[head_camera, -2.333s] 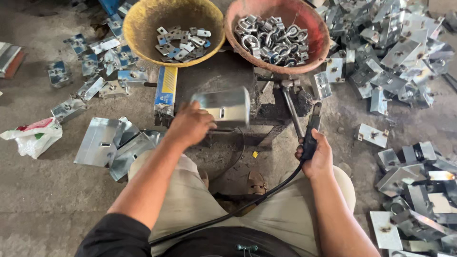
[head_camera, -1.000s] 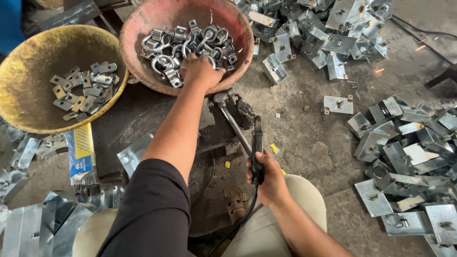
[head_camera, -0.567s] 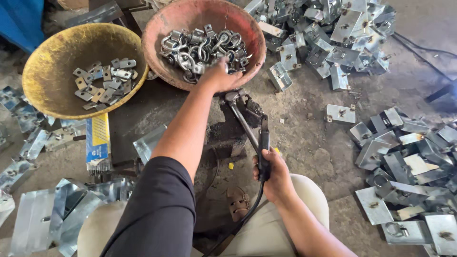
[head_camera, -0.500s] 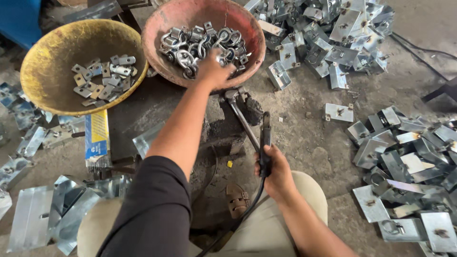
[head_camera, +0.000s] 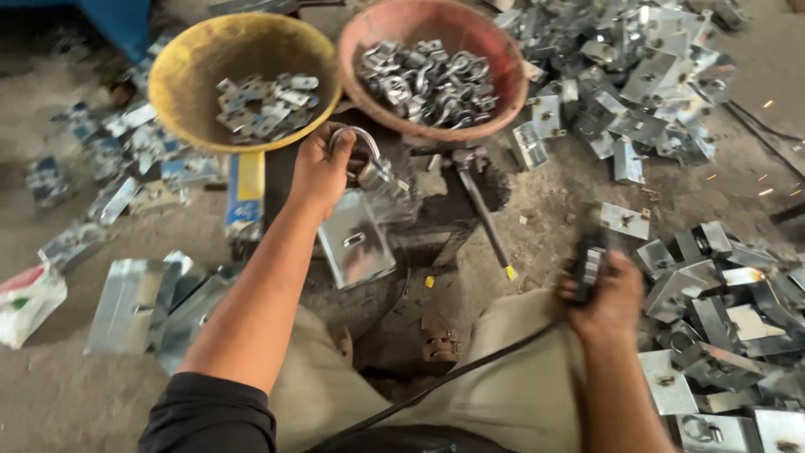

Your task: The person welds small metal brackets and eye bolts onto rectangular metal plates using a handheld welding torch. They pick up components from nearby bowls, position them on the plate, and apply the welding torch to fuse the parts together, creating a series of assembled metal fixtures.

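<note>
U-clamp [head_camera: 362, 155] in left hand [head_camera: 317, 172]

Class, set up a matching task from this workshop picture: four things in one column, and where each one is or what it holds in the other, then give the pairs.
Things
1. yellow bowl
2. red bowl
3. left hand
4. right hand

Places or states
A. grips a black handle with a cable
B. holds flat metal plates
C. holds a curved metal clamp over a bent sheet
D. holds curved metal clamps

Pairs: 1-B, 2-D, 3-C, 4-A
</note>
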